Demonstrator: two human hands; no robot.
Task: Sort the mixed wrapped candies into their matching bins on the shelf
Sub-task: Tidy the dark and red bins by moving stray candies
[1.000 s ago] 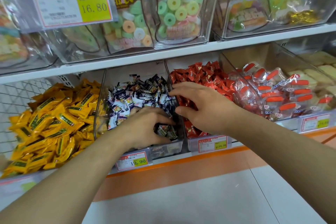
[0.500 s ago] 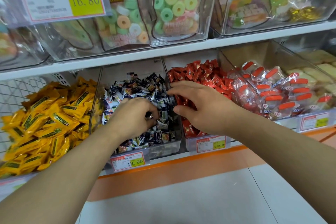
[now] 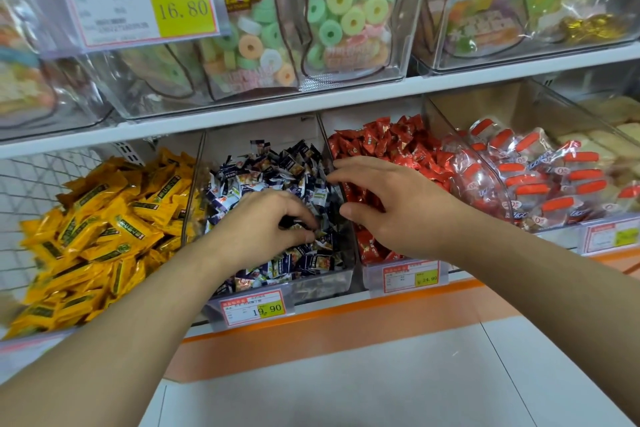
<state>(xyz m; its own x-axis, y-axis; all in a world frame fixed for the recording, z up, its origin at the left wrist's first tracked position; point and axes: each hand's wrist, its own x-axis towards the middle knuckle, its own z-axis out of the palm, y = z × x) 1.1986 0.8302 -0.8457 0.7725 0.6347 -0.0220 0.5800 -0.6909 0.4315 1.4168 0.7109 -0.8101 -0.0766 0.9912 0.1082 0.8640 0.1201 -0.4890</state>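
Observation:
The clear middle bin holds small dark blue and white wrapped candies. My left hand lies in this pile, its fingers curled down, and it pinches a dark blue candy at the fingertips. My right hand hovers over the divider between that bin and the bin of red wrapped candies. Its fingers are spread and loosely bent, with nothing seen in them. To the left sits a heap of yellow wrapped candies.
To the right stands a bin of clear packets with red stripes. Price tags hang on the bin fronts. Above the white shelf board stand bags of ring sweets. An orange ledge runs below.
My left hand has moved from the front of the dark blue pile up toward its middle, and its fingers have curled in. My right hand has stayed almost in place.

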